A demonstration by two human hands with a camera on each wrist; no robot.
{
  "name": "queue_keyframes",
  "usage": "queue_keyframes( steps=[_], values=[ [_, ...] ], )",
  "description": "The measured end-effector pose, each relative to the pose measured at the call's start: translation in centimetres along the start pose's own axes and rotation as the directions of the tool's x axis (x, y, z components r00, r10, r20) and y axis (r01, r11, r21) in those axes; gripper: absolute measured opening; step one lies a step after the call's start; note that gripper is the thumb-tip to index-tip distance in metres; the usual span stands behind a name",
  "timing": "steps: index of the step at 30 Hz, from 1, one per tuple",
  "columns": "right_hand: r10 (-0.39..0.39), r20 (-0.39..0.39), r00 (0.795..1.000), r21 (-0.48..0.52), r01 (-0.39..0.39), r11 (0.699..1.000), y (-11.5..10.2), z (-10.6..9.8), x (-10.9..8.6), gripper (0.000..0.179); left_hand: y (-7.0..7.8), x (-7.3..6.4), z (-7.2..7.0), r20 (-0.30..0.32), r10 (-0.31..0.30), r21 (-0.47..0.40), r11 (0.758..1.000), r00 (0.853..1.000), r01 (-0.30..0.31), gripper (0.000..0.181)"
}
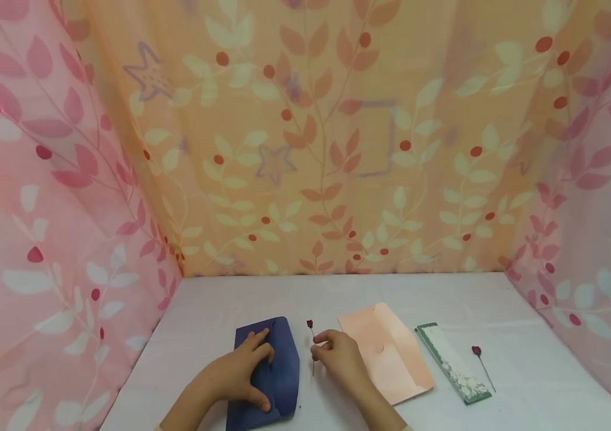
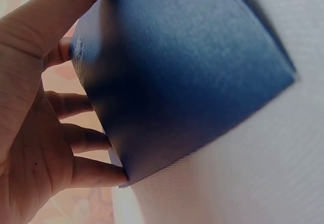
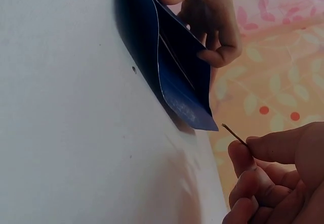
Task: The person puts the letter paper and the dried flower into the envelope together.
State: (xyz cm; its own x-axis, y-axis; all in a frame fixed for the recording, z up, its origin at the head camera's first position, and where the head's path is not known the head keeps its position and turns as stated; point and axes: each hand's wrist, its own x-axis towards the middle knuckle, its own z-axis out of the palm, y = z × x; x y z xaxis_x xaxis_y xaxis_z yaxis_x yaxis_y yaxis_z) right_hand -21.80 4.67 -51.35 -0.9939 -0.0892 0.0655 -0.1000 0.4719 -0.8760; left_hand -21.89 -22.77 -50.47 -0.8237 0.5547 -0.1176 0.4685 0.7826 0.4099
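Observation:
A navy blue envelope (image 1: 286, 359) lies on the white table, its flap toward the right. My left hand (image 1: 238, 370) holds it across the body, fingers spread along the upper part and thumb low near the flap. In the left wrist view, fingers and thumb sit on either side of the blue paper (image 2: 192, 77). The right wrist view shows the envelope's mouth (image 3: 177, 67) parted. Between thumb and fingertips, my right hand (image 1: 342, 359) pinches the thin stem of a small dark-red dried flower (image 1: 309, 324), upright just right of the envelope. The lower stem end (image 3: 233, 133) points toward the envelope.
A peach envelope (image 1: 375, 347) lies beyond my right hand. Farther right are a green-bordered card (image 1: 451, 362) with white flowers and a second dried red flower (image 1: 477, 351). Patterned cloth (image 1: 327, 137) closes off the back and both sides. Tiny dark crumbs (image 3: 134, 70) lie near the blue envelope.

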Motion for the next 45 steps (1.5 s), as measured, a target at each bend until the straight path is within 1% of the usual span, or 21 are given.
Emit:
queue_keyframes(
  steps=[5,9,12,16,19,25,29,34,36,41,45],
  values=[
    [-0.002,0.025,1.0,0.046,0.001,0.999,-0.8,0.2,0.4,0.024,0.0,0.1,-0.3,-0.001,-0.009,-0.008,1.0,1.0,0.009,0.074],
    [0.005,0.039,0.999,0.06,-0.007,0.998,-1.3,0.6,0.7,0.022,0.0,0.1,-0.3,0.002,-0.006,-0.018,1.0,1.0,0.006,0.074],
    [0.012,0.042,0.999,0.091,-0.016,0.996,-1.5,1.0,1.1,0.019,0.0,0.1,-0.3,-0.007,-0.001,-0.014,1.0,1.0,0.001,0.074],
    [0.041,0.06,0.997,0.186,-0.051,0.981,-2.0,1.7,1.4,0.017,-0.1,0.4,-0.3,-0.02,0.005,0.0,1.0,1.0,-0.005,0.074],
    [0.057,0.086,0.995,0.254,-0.078,0.964,-2.3,2.3,1.5,0.018,-0.1,0.5,-0.2,-0.025,0.01,0.004,1.0,1.0,-0.01,0.075],
    [0.056,0.123,0.991,0.297,-0.091,0.95,-2.7,3.1,1.3,0.022,0.0,0.5,-0.2,-0.027,0.014,0.0,1.0,1.0,-0.014,0.075],
    [0.064,0.13,0.989,0.33,-0.104,0.938,-2.7,3.9,1.4,0.019,0.0,0.5,0.0,-0.03,0.022,0.005,1.0,0.999,-0.022,0.077],
    [0.067,0.132,0.989,0.35,-0.11,0.93,-2.6,4.8,1.6,0.018,0.0,0.3,-0.1,-0.025,0.024,0.009,1.0,0.999,-0.023,0.076],
    [0.067,0.135,0.989,0.342,-0.11,0.933,-2.5,5.1,1.6,0.018,0.1,0.2,-0.1,-0.023,0.023,0.007,1.0,0.999,-0.023,0.075],
    [0.094,0.131,0.987,0.302,-0.13,0.944,-2.2,5.6,1.7,0.015,0.1,0.2,0.0,-0.014,0.019,0.004,1.0,1.0,-0.019,0.073],
    [0.099,0.134,0.986,0.296,-0.135,0.946,-2.3,5.8,1.8,0.014,0.1,0.2,0.0,-0.008,0.006,0.008,1.0,1.0,-0.006,0.073]
  ],
)
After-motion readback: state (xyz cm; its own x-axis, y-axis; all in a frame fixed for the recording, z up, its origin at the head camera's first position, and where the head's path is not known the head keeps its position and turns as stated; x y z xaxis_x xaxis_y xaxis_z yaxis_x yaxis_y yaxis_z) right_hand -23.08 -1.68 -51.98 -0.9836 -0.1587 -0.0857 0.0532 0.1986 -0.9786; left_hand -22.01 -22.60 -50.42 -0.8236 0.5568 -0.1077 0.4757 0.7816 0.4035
